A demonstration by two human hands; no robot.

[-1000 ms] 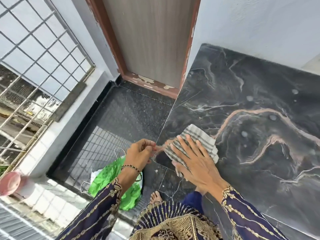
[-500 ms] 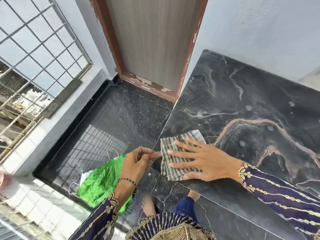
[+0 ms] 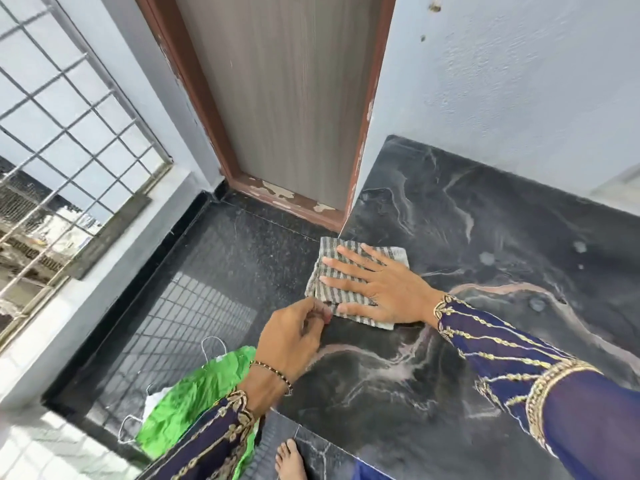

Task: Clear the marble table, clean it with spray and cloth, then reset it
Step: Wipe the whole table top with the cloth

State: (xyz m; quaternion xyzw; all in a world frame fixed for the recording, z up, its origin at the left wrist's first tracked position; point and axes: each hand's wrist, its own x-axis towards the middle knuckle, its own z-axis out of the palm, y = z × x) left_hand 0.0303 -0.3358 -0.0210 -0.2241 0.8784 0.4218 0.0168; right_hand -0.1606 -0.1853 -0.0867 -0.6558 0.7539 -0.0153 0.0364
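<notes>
Nearest to us, at the bottom edge, we see a bare foot (image 3: 289, 460) on the dark floor (image 3: 221, 271), just beside the front corner of the black marble surface (image 3: 467, 341). To its left lies a crumpled green bag (image 3: 187, 407) with thin white cord handles, partly covered by our left sleeve.

Our left hand (image 3: 294, 337), with a beaded bracelet (image 3: 273, 374) at the wrist, is at the left edge of the surface. Its fingers are curled in and the fingertips are pinched together right at the near corner of the cloth; we cannot tell for sure whether they grip the fabric itself or something small beside it.

Just beyond, our right hand (image 3: 377, 289) lies flat and open, fingers spread, palm pressing down on the folded striped cloth (image 3: 346, 271). The cloth lies on the surface at its left edge, with its left side reaching over that edge.

Farther to the right, a few pale wet-looking spots (image 3: 486, 258) dot the marble among its pink and white veins.

Behind the cloth stands a wooden door (image 3: 287, 98) in a reddish-brown frame with flaking paint at the bottom. A white wall (image 3: 519, 98) backs the surface, and a metal grille (image 3: 69, 133) fills the window on the left.
</notes>
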